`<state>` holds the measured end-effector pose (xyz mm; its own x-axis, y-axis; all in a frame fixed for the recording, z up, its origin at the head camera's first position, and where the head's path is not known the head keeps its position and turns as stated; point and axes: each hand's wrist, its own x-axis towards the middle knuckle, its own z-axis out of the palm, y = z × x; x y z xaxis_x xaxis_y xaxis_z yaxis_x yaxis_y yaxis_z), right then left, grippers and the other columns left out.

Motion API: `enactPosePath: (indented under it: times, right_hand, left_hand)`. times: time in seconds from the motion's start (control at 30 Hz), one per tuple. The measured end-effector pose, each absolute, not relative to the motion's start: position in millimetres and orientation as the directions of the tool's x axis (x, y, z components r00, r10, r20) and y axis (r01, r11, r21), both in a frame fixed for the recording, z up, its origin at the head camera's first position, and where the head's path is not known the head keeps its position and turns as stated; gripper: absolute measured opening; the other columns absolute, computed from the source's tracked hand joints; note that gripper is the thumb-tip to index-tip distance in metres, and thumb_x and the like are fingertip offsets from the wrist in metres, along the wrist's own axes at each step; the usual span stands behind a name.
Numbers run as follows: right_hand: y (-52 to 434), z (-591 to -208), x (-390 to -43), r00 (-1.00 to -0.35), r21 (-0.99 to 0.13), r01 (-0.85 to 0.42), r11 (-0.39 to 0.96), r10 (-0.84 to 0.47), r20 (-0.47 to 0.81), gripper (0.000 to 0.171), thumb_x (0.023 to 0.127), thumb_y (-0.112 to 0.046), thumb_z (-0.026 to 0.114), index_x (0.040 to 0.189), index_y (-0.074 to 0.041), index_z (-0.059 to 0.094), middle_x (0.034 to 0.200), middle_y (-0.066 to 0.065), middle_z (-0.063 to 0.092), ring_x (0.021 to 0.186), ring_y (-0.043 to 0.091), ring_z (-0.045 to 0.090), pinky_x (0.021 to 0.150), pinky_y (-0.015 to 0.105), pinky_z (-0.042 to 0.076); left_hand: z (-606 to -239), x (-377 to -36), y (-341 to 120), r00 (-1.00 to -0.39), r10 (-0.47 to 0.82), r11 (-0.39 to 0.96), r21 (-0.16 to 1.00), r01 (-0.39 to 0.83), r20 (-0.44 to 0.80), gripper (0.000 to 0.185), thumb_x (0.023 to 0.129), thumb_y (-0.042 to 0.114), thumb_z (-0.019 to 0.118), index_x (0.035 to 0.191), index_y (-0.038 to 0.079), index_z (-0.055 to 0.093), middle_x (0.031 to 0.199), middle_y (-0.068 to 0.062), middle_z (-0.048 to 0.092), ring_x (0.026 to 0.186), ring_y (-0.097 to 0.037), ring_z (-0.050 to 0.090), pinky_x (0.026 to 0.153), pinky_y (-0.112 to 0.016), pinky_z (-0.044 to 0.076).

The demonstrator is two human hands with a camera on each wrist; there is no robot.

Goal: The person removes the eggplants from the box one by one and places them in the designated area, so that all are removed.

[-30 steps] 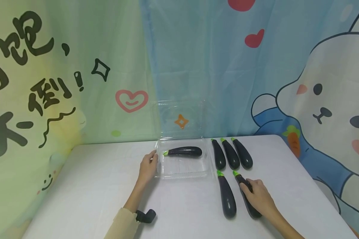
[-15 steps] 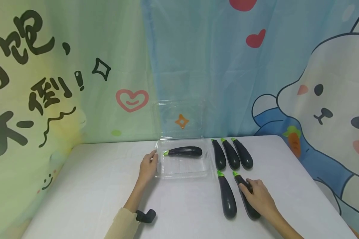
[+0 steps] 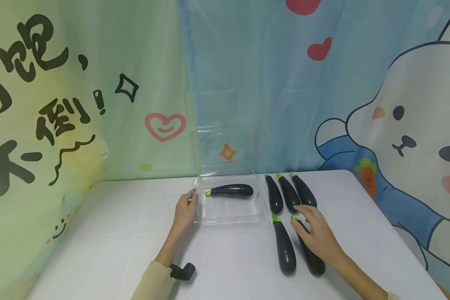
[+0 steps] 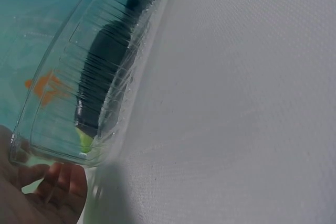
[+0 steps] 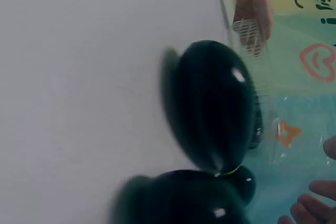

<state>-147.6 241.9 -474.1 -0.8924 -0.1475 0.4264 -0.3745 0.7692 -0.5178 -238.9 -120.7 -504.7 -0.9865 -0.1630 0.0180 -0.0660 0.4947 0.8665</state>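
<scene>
while the left hand (image 3: 185, 210) lies flat against the tray (image 3: 228, 218), the spread right hand (image 3: 316, 233) hovers over an eggplant (image 3: 309, 252); a loose grab might roll it.

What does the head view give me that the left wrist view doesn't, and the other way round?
Only the head view shows the right hand over the nearest eggplant, with four more eggplants loose on the table and the box's upright lid. Only the left wrist view shows, close up, the ribbed wall of the clear box against the fingers. Both show the left hand at the box's edge and the boxed eggplant inside.
</scene>
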Motion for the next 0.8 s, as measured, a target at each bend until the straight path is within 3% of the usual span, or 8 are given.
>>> enactPosePath:
  times: [0.1, 0.27, 0.8]
  right_hand:
    - [235, -463, -153, -0.88, -0.523, -0.429, 0.737, -0.209, 0.426, 0.04, 0.093, -0.015, 0.064, 0.131, -0.003, 0.057, 0.131, 0.012, 0.055, 0.116, 0.023, 0.052, 0.085, 0.034, 0.051]
    - [222, -452, -163, -0.893, -0.55, -0.433, 0.714, -0.259, 0.367, 0.044, 0.094, -0.02, 0.063, 0.134, -0.004, 0.054, 0.136, 0.014, 0.052, 0.122, 0.03, 0.052, 0.089, 0.051, 0.052]
    - [173, -433, -192, -0.86, -0.585, -0.5, 0.639, -0.446, 0.247, 0.052, 0.094, -0.029, 0.062, 0.14, -0.008, 0.05, 0.144, 0.014, 0.05, 0.134, 0.035, 0.046, 0.104, 0.058, 0.043]
  left_hand:
    - [-505, -238, -121, -0.987, -0.161, 0.494, 0.867, -0.066, 0.016, 0.048, 0.102, 0.031, 0.04, 0.141, 0.003, 0.048, 0.123, -0.02, 0.058, 0.114, -0.034, 0.061, 0.09, -0.044, 0.056]
    - [-506, -238, -121, -0.987, -0.159, 0.489, 0.869, -0.071, 0.009, 0.048, 0.103, 0.031, 0.039, 0.141, 0.003, 0.048, 0.122, -0.019, 0.058, 0.113, -0.033, 0.062, 0.087, -0.042, 0.057]
    - [-506, -239, -120, -0.987, -0.16, 0.489, 0.87, -0.055, 0.028, 0.048, 0.102, 0.03, 0.041, 0.14, 0.002, 0.049, 0.119, -0.02, 0.059, 0.11, -0.033, 0.063, 0.086, -0.042, 0.057]
